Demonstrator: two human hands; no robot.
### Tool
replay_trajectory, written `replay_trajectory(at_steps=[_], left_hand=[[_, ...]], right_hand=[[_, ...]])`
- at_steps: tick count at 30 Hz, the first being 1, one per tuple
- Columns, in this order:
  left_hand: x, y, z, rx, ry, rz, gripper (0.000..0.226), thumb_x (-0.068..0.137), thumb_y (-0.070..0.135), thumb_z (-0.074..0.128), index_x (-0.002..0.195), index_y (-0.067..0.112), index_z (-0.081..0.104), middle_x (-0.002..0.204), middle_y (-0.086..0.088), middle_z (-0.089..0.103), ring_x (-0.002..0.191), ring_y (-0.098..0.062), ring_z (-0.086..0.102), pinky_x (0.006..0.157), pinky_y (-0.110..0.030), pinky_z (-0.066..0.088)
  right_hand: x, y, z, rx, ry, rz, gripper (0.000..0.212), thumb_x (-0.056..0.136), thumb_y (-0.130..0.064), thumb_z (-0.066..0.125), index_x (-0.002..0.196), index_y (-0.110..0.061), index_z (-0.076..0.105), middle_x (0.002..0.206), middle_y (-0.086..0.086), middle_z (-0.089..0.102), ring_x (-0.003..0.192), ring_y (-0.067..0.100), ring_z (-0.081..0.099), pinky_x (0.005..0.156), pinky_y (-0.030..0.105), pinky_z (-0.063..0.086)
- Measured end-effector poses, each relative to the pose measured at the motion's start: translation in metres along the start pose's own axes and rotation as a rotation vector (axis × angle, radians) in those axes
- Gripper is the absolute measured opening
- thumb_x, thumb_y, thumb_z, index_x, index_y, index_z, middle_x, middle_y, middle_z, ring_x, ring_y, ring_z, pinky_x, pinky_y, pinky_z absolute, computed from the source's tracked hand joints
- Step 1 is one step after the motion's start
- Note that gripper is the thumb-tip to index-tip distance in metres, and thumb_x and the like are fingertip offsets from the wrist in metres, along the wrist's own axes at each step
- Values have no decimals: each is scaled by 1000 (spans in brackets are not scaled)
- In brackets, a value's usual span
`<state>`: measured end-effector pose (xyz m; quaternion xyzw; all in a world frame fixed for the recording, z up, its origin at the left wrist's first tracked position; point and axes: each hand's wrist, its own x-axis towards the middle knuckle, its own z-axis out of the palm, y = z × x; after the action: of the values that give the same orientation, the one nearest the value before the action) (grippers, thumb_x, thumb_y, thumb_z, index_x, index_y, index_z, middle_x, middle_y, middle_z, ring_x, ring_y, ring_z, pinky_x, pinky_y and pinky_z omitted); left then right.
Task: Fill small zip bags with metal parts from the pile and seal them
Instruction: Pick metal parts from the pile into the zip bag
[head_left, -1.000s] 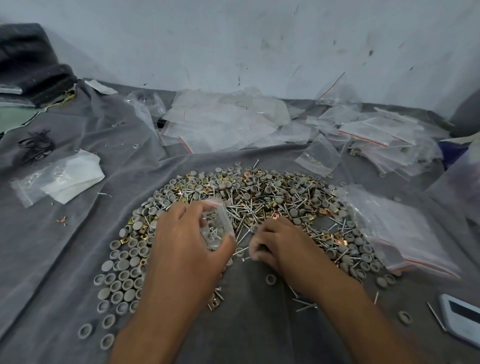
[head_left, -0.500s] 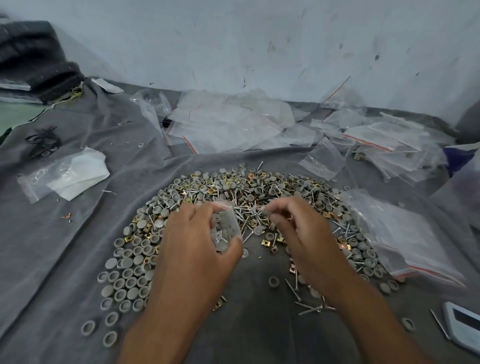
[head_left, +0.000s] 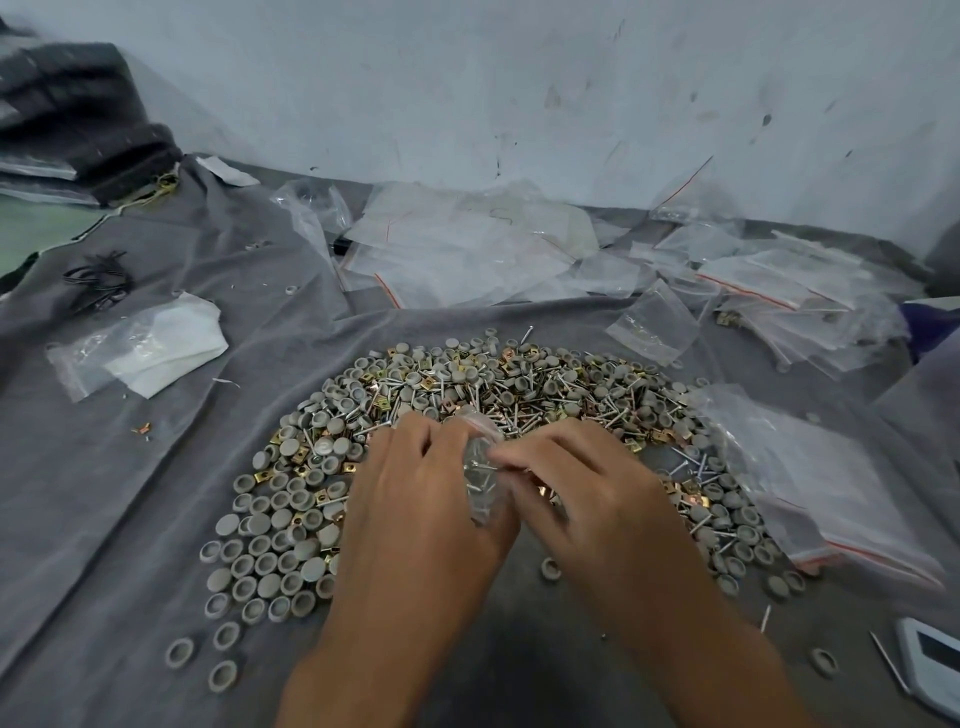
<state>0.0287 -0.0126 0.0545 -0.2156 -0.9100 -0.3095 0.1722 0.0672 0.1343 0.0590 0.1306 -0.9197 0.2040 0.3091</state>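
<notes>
The left hand gripped a small clear zip bag, fingers curled round it and thumb underneath, and held it upright above the near edge of the pile of metal parts. The right hand met it at the bag's upper part, fingertips pinched at the mouth; whether they pinched a part or the bag's lip could not be determined owing to blur. The two hands were together, touching at the bag. At least one nail-like pin was visible inside the bag through the plastic.

The pile lay on a grey cloth covering the tabletop. It comprised grey round caps, silver pins and brass-coloured square pieces, spread in an arc round both hands. The caps were thickest on the left side, with a few strays lying apart towards the near edge.

A stack of empty zip bags with red seal lines lay just right of the pile, its edge overlapping the outermost parts. Further loose bags were scattered along the far side by the wall. A bag holding white folded material lay well to the left. A white device was partly in view at the near right corner.
</notes>
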Motion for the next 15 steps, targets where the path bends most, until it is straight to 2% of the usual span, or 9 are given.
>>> replay_trajectory(at_steps=[2, 4, 6, 8, 10, 13, 15], left_hand=[[-1, 0, 2, 5, -20, 5, 36, 72, 31, 77, 103, 19, 60, 92, 5, 49, 86, -19, 45, 71, -38, 45], [0, 0, 1, 15, -31, -10, 35, 74, 35, 77, 98, 20, 58, 90, 7, 45, 85, -16, 41, 71, -34, 40], [1, -2, -1, 19, -19, -31, 31, 75, 41, 72, 95, 26, 52, 86, 12, 37, 83, -11, 34, 71, -29, 33], [2, -4, -3, 5, -15, -46, 31, 75, 44, 67, 93, 32, 44, 84, 18, 32, 82, -9, 30, 72, -27, 31], [2, -3, -3, -1, -29, -49, 33, 75, 46, 64, 92, 35, 38, 85, 23, 30, 82, -8, 28, 72, -26, 30], [1, -1, -2, -2, -42, -46, 35, 75, 45, 66, 92, 36, 37, 86, 24, 29, 81, -6, 27, 72, -25, 29], [1, -2, -2, 1, -48, -50, 35, 75, 45, 66, 91, 36, 37, 85, 24, 28, 82, -8, 27, 72, -26, 28]], right_hand=[[2, -5, 2, 76, -21, 59, 18, 91, -29, 68, 107, -20, 72, 101, -9, 65, 90, 4, 62, 78, 20, 50], [3, -1, -4, 230, 33, 124, 16, 89, -31, 74, 103, -25, 70, 98, -17, 64, 85, -3, 61, 75, 9, 44], [3, 18, -16, 306, 170, 255, 8, 92, -34, 71, 98, -30, 68, 91, -18, 66, 83, 1, 64, 70, 7, 44], [0, 43, -24, 249, 174, 452, 4, 94, -35, 67, 96, -37, 64, 91, -18, 66, 83, 1, 64, 67, 11, 48], [-7, 64, -19, 95, -58, 580, 9, 94, -34, 68, 97, -41, 63, 97, -19, 64, 84, -3, 61, 70, 18, 50], [-15, 70, 2, -20, -417, 567, 13, 90, -38, 72, 101, -39, 65, 101, -19, 58, 94, 2, 55, 80, 27, 48], [-15, 66, 13, -69, -515, 541, 19, 87, -46, 72, 103, -39, 64, 102, -20, 55, 100, 5, 49, 82, 30, 44]])
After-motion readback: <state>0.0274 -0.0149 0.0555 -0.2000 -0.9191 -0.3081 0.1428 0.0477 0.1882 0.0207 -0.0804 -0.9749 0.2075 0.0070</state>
